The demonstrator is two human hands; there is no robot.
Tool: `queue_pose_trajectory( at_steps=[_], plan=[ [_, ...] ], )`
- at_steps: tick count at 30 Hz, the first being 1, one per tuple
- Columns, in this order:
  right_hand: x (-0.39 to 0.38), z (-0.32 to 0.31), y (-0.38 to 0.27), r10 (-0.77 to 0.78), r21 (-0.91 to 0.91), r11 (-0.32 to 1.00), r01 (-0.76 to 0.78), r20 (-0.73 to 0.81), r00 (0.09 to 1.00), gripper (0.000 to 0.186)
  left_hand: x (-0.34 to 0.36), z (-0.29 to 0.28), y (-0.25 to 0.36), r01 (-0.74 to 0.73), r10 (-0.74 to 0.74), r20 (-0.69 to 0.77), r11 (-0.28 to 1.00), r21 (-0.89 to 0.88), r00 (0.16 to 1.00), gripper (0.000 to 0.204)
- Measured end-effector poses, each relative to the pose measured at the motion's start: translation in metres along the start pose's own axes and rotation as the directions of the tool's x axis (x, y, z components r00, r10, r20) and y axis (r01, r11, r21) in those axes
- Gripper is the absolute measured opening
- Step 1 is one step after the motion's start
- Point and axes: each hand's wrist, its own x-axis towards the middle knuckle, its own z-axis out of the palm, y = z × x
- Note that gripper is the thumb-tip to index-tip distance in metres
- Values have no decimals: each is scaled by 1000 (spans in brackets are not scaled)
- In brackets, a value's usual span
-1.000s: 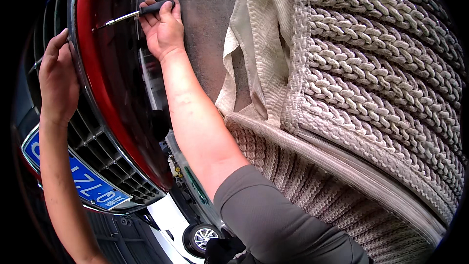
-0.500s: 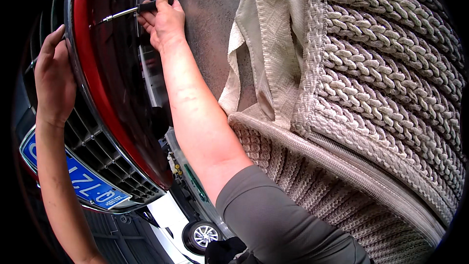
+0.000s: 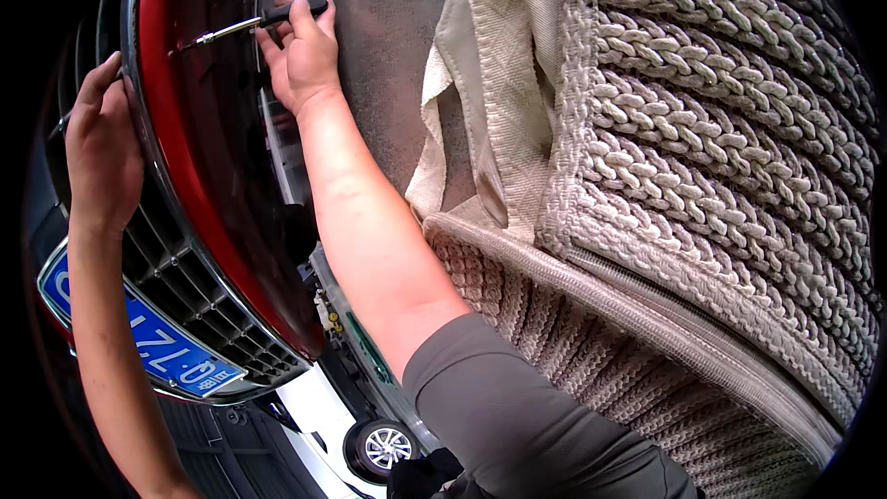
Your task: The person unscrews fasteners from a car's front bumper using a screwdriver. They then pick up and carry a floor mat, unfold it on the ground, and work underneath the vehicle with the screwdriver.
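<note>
My right hand holds a screwdriver by its black handle, with the thumb against it and a finger raised past its end. Its bright metal shaft points left, and the tip is at the dark, glossy red panel of a car front. What the tip touches is too small to make out. My left hand lies against the black grille, its fingers stretched up to the chrome-like trim beside the red edge. Some of its fingers are hidden, and nothing shows in it.
A blue licence plate sits on the grille by my left forearm. A white car with a silver wheel stands beyond, at the bottom. On the right hang a beige knitted garment and a pale cloth strap, close to my right arm.
My right hand has shifted its fingers on the screwdriver handle: the thumb has moved down off the end and a finger has lifted. My left hand has stayed in place.
</note>
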Motion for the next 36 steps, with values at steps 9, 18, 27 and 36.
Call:
queue_pose_trajectory(
  at_steps=[9,18,27,36],
  plan=[
    [5,5,2,53,36,998,-53,-6,999,31,-5,-3,3,-58,51,80,995,76,995,50],
    [9,21,-12,126,-219,962,-166,-185,975,23,-6,3,6,-71,54,122,987,142,991,51],
    [5,22,0,143,-107,979,-172,-232,962,29,-4,12,3,20,-7,-76,985,172,997,50],
    [5,29,8,28,129,992,15,-330,943,26,-4,6,0,-28,31,-24,990,139,999,50]
  ],
)
